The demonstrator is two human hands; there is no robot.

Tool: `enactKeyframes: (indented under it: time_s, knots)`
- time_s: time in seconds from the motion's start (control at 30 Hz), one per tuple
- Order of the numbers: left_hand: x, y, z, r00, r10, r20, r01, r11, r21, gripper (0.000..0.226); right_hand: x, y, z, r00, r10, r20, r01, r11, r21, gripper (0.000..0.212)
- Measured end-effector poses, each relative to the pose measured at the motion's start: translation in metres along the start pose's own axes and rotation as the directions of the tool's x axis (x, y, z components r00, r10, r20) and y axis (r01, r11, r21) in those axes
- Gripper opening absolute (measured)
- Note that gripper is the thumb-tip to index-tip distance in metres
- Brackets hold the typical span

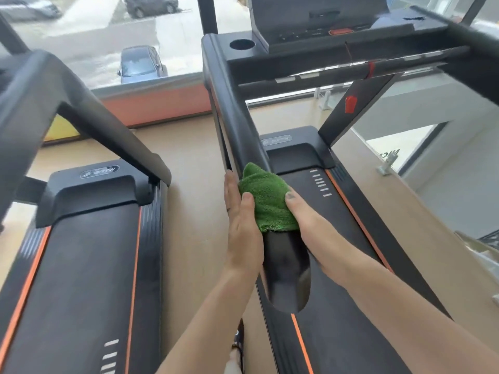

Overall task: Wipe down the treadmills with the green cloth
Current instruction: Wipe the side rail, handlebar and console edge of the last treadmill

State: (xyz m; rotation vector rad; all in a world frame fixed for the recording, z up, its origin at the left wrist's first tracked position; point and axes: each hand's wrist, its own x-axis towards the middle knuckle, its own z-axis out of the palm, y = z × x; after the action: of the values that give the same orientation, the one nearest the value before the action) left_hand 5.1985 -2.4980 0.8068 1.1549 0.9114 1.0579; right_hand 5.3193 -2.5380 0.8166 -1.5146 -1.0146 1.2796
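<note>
Two black treadmills with orange stripes along their belts stand side by side on a tan floor [194,163], facing a wide window. The left treadmill [89,252] shows its dark running belt, a grey motor cover with an oval logo plate at the front edge, and one slanted black handrail [89,112] crossing the upper left corner of the view. Through the glass, three parked cars can be counted outside, the nearest a dark car [141,63] just beyond the orange window ledge.

The right treadmill [351,306] carries a black console [318,25] at its top edge. One round cup holder [242,44] is sunk into the console's left corner; its inside is dark and what it holds cannot be made out. A red-orange button sits on the console face, and one red safety clip [350,104] hangs below it on a cord.

This treadmill's long left handrail [237,122] runs down from the console toward the viewer. One folded green terry cloth [266,201] is draped over the rail near its lower end. The left hand [241,225] lies along the rail's left side with fingers straight and its thumb pressing on the cloth. The right hand [310,225] presses the cloth from the right side with its thumb on the fabric; its fingers are hidden behind the rail, so their curl cannot be told.
</note>
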Motion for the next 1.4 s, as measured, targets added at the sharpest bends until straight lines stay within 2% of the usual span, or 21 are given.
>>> enactKeyframes:
  time_s: [0.07, 0.13, 0.17, 0.23, 0.33, 0.43, 0.57, 0.63, 0.7, 0.8, 0.9, 0.97, 1.0, 1.07, 1.13, 1.17, 1.23, 1.27, 1.3, 1.33, 1.4]
  knots:
    - [0.022, -0.007, -0.004, 1.0, -0.022, 0.003, 0.022, 0.997, -0.077, 0.056, 0.024, 0.007, -0.012, 0.999, -0.036, 0.014, 0.037, 0.999, -0.035, 0.041]
    - [0.054, -0.012, -0.007, 0.999, -0.034, -0.009, 0.033, 0.992, -0.118, 0.06, 0.05, -0.012, -0.008, 1.0, 0.015, -0.024, -0.016, 0.998, -0.063, 0.056]
    - [0.074, -0.014, -0.008, 0.999, -0.043, -0.022, 0.04, 0.992, -0.122, 0.065, 0.067, -0.022, -0.003, 0.998, 0.049, -0.046, -0.051, 0.998, -0.043, 0.067]
    - [0.12, -0.017, -0.011, 0.998, -0.063, -0.02, 0.06, 0.989, -0.132, 0.077, 0.097, -0.042, -0.006, 0.996, 0.021, -0.09, -0.021, 1.0, 0.009, 0.074]
    - [0.196, -0.022, -0.018, 0.992, -0.129, -0.001, 0.127, 0.98, -0.151, 0.096, 0.171, -0.067, -0.01, 0.993, -0.052, -0.108, 0.044, 0.996, -0.079, 0.088]
    - [0.263, -0.023, -0.022, 0.981, -0.192, 0.01, 0.191, 0.967, -0.169, 0.102, 0.233, -0.087, -0.015, 0.993, -0.065, -0.103, 0.059, 0.997, -0.054, 0.081]
    - [0.307, -0.033, -0.027, 0.969, -0.245, -0.029, 0.236, 0.956, -0.174, 0.106, 0.265, -0.094, -0.021, 0.995, -0.024, -0.101, 0.026, 0.999, 0.023, 0.08]
    - [0.293, -0.019, -0.024, 0.962, -0.272, -0.031, 0.265, 0.954, -0.14, 0.099, 0.261, -0.09, -0.022, 0.997, -0.013, -0.072, 0.021, 0.994, 0.112, 0.065]
    - [0.262, 0.001, -0.016, 0.959, -0.283, -0.031, 0.278, 0.953, -0.119, 0.073, 0.247, -0.09, -0.02, 0.999, -0.024, -0.035, 0.029, 0.986, 0.165, 0.045]
    - [0.211, 0.019, -0.007, 0.944, -0.329, -0.018, 0.326, 0.94, -0.095, 0.057, 0.212, -0.083, -0.016, 0.998, -0.035, -0.056, 0.044, 0.986, 0.16, 0.042]
    - [0.143, 0.026, -0.006, 0.924, -0.382, 0.022, 0.383, 0.921, -0.075, 0.058, 0.155, -0.079, -0.007, 0.997, -0.059, -0.058, 0.059, 0.998, -0.001, 0.044]
    - [0.096, 0.016, -0.011, 0.904, -0.425, 0.048, 0.428, 0.899, -0.097, 0.057, 0.107, -0.076, 0.007, 0.991, -0.1, -0.088, 0.073, 0.96, -0.271, 0.06]
    - [0.072, 0.009, -0.014, 0.889, -0.452, 0.07, 0.457, 0.883, -0.103, 0.056, 0.084, -0.071, 0.016, 0.987, -0.124, -0.103, 0.066, 0.893, -0.445, 0.069]
    - [0.029, -0.003, -0.018, 0.85, -0.513, 0.118, 0.526, 0.841, -0.128, 0.053, 0.034, -0.061, 0.036, 0.973, -0.2, -0.113, 0.043, 0.642, -0.765, 0.073]
    - [-0.004, -0.012, -0.025, 0.822, -0.548, 0.156, 0.566, 0.817, -0.109, 0.048, -0.006, -0.052, 0.048, 0.95, -0.305, -0.069, 0.078, 0.446, -0.892, 0.07]
    - [-0.016, -0.014, -0.029, 0.818, -0.552, 0.158, 0.567, 0.82, -0.071, 0.046, -0.026, -0.05, 0.049, 0.945, -0.323, -0.054, 0.093, 0.423, -0.902, 0.069]
    - [-0.031, -0.014, -0.037, 0.84, -0.538, 0.073, 0.527, 0.84, 0.131, 0.05, -0.054, -0.04, 0.045, 0.93, -0.367, -0.027, 0.142, 0.426, -0.893, 0.068]
    - [-0.035, -0.015, -0.043, 0.854, -0.52, -0.032, 0.514, 0.831, 0.214, 0.055, -0.067, -0.033, 0.043, 0.914, -0.405, -0.001, 0.183, 0.415, -0.891, 0.068]
    - [-0.038, -0.013, -0.047, 0.864, -0.487, -0.123, 0.503, 0.839, 0.207, 0.056, -0.079, -0.027, 0.041, 0.901, -0.434, 0.024, 0.228, 0.424, -0.877, 0.067]
    - [-0.041, -0.008, -0.047, 0.878, -0.457, -0.144, 0.474, 0.873, 0.116, 0.05, -0.087, -0.021, 0.039, 0.889, -0.457, 0.033, 0.273, 0.469, -0.84, 0.064]
    - [-0.042, 0.004, -0.038, 0.901, -0.434, -0.015, 0.434, 0.901, 0.003, 0.05, -0.091, -0.018, 0.03, 0.893, -0.448, -0.043, 0.312, 0.684, -0.66, 0.053]
